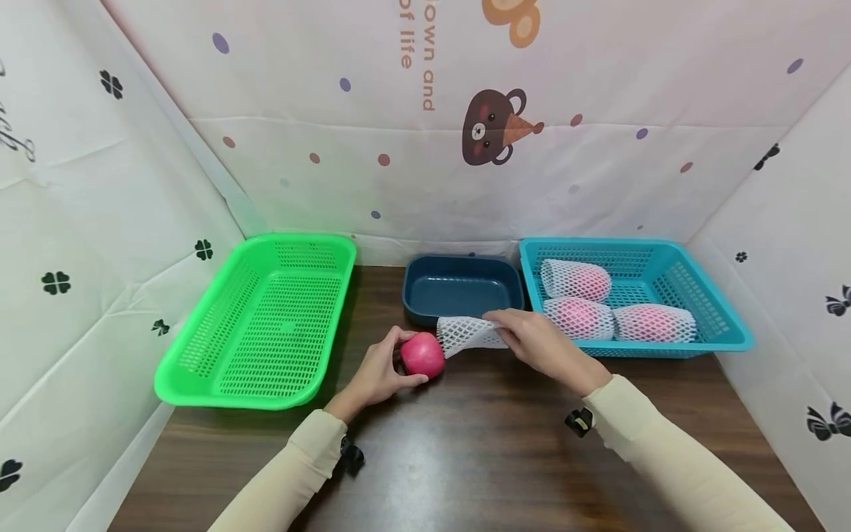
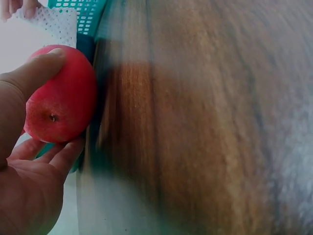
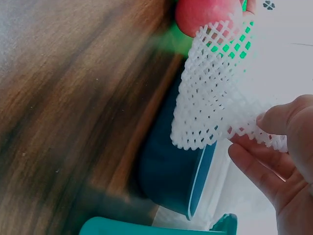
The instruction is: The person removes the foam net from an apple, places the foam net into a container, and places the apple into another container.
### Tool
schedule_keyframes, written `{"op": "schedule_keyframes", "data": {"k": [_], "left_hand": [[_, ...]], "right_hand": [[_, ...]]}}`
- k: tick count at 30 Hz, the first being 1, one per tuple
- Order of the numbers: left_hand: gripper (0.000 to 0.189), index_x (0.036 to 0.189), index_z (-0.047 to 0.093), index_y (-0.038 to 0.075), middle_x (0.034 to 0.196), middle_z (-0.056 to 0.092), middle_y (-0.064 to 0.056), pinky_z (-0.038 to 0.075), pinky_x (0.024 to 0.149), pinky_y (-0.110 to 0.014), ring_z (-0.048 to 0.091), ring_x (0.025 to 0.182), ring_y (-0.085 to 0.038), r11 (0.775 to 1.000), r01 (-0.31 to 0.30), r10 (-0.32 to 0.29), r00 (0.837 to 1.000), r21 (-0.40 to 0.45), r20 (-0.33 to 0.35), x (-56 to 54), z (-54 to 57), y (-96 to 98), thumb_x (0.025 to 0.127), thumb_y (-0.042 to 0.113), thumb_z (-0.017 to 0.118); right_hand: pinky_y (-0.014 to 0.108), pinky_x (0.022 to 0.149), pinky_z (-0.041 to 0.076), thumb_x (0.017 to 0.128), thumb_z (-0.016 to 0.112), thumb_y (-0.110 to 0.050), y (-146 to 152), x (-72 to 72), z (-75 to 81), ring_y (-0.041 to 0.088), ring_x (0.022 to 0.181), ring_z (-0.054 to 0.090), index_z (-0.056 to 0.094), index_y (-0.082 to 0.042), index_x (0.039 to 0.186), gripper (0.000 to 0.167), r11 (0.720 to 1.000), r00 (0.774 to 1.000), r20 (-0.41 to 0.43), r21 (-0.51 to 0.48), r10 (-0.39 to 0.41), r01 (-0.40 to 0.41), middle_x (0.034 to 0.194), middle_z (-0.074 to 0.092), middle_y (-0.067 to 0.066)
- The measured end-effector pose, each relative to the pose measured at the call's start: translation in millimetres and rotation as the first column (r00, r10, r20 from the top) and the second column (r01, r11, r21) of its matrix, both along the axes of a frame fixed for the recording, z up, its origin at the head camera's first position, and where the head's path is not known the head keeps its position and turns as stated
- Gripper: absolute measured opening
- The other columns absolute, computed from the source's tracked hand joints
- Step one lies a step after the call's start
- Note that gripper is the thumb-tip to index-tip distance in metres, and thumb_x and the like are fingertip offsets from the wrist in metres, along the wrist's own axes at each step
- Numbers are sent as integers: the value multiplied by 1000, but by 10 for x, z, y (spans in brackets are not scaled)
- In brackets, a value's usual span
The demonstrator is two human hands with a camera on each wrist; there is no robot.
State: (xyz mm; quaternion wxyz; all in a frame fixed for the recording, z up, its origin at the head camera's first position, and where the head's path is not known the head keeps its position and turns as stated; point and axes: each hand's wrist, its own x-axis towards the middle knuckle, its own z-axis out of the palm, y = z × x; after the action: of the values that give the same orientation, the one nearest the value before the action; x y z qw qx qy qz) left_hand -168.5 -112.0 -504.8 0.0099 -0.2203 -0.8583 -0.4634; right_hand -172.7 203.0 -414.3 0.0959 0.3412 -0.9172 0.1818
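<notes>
My left hand (image 1: 380, 369) grips a red apple (image 1: 422, 355) between thumb and fingers, above the middle of the table. In the left wrist view the apple (image 2: 63, 98) shows its dimpled end toward the camera. My right hand (image 1: 537, 346) pinches the near end of a white foam net sleeve (image 1: 468, 334). The right wrist view shows the sleeve (image 3: 210, 93) hanging from thumb and fingers, its far mouth overlapping the side of the apple (image 3: 208, 14).
A green basket (image 1: 266, 399) stands at the left. Behind my hands is a dark blue dish (image 1: 462, 290). At the right, a blue basket (image 1: 714, 314) holds several net-wrapped fruits (image 1: 654, 324). Patterned cloth walls (image 1: 299, 185) enclose the brown table (image 1: 425, 458).
</notes>
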Motion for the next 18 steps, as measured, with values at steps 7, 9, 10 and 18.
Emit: {"op": "schedule_keyframes", "data": {"k": [7,9,10,18], "left_hand": [[66,122,54,9,131,68,-8,55,97,-43,66,116,-23,1000,2,-3,1000,-9,-27,11,3,17,72,22,96],[66,121,54,9,131,68,-8,55,98,-43,65,117,-23,1000,0,-1,999,-13,-32,12,-5,17,72,22,96],[66,121,54,10,132,68,-8,55,98,-42,65,117,-22,1000,-2,1,1000,-16,-31,14,-7,16,72,22,96],[67,122,52,11,133,67,-8,55,99,-44,65,119,-24,1000,3,-4,1000,-19,-18,17,1,8,73,23,96]], "right_hand": [[33,76,61,95,71,-3,0,-25,47,15,89,69,59,-17,142,51,1000,1000,7,0,24,-24,126,70,7],[33,77,61,95,71,-1,-8,-39,76,16,93,70,62,-17,138,47,999,999,1,0,43,-43,125,70,6],[33,79,61,95,70,-1,-14,-50,90,17,96,71,64,-17,136,44,999,999,-5,-2,53,-53,126,70,5],[32,72,60,98,64,0,-128,-149,227,15,80,65,66,-11,111,17,994,991,-80,-7,111,-112,108,71,4]]}}
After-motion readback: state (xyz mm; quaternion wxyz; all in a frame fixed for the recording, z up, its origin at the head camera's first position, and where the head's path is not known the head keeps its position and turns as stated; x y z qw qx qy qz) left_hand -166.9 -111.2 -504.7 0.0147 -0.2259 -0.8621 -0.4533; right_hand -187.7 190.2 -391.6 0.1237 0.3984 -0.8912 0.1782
